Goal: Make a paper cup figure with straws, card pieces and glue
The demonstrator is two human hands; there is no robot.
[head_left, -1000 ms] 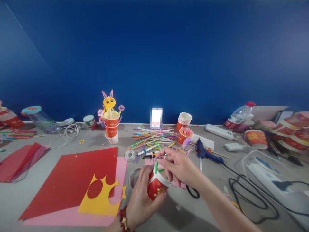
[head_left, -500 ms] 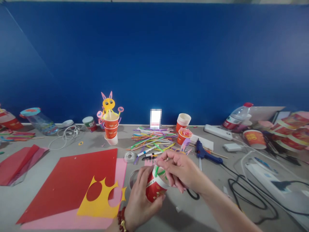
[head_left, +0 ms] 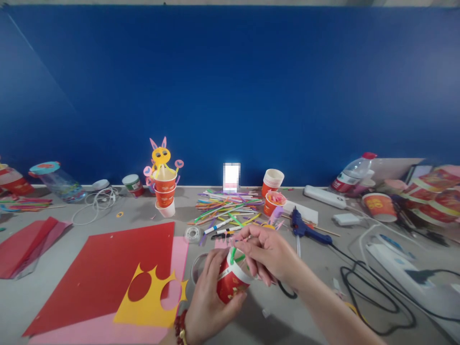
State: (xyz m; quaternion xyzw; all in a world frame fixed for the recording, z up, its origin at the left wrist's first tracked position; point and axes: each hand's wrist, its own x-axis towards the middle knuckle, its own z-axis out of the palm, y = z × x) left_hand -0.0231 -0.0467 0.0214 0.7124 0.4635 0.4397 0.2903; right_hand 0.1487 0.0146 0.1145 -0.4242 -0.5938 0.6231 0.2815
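My left hand [head_left: 212,287] wraps around a red paper cup [head_left: 230,282] with a white rim, tilted with its mouth toward my right hand. A bent green straw [head_left: 234,254] stands at the cup's mouth, partly inside. With fingers pinched together, my right hand [head_left: 262,251] is over the rim, its fingertips at the upper end of the straw. The fingers hide part of the cup's mouth and the exact point of contact.
Red paper [head_left: 108,268] and a yellow cut-out sheet [head_left: 147,306] lie left. Behind are a tape roll [head_left: 193,234], colourful straws [head_left: 226,206], and a decorated cup stack [head_left: 165,184]. A blue glue gun [head_left: 305,227] with a black cable [head_left: 354,268] lies right.
Almost nothing differs. My right fingers have shifted slightly at the cup's mouth, and the view has moved a little; the left hand keeps the same hold.
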